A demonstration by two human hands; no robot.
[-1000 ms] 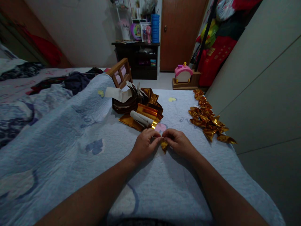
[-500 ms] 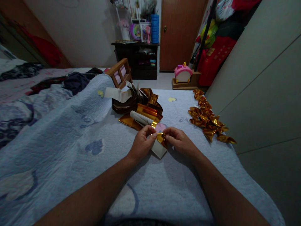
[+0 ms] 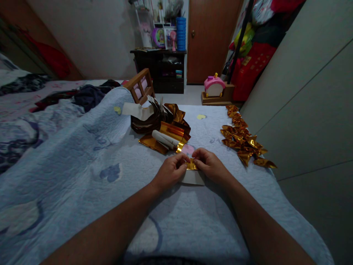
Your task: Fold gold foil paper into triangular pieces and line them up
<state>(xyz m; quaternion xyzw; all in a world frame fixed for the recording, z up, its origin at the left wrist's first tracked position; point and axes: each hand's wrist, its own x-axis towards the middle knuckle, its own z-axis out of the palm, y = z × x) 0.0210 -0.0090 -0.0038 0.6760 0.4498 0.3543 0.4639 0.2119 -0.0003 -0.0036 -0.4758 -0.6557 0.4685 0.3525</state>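
Between my two hands is a sheet of gold foil paper (image 3: 193,178), its pale side showing toward me and a gold fold along its far edge. My left hand (image 3: 172,168) pinches the fold's left end with closed fingertips. On the right end, the fingers of my right hand (image 3: 210,165) are also closed; the two hands nearly meet. Just beyond lie rolled white-backed paper (image 3: 165,139) and loose gold foil sheets (image 3: 171,131). Behind them sits a thick stack of the paper (image 3: 146,123), edges curled up.
Several folded gold foil pieces (image 3: 242,140) lie in a heap along the right edge of the quilted blue bedcover (image 3: 116,206). A wooden rail (image 3: 140,86) stands behind the paper stack. Past the bed are a pink toy case (image 3: 214,86) and a dark cabinet (image 3: 162,71). A pale panel (image 3: 311,103) rises at right.
The sheet has turned so that its near edge runs straight across, where a corner pointed toward me before. My left hand has shifted right and slightly nearer, closer to my right hand.
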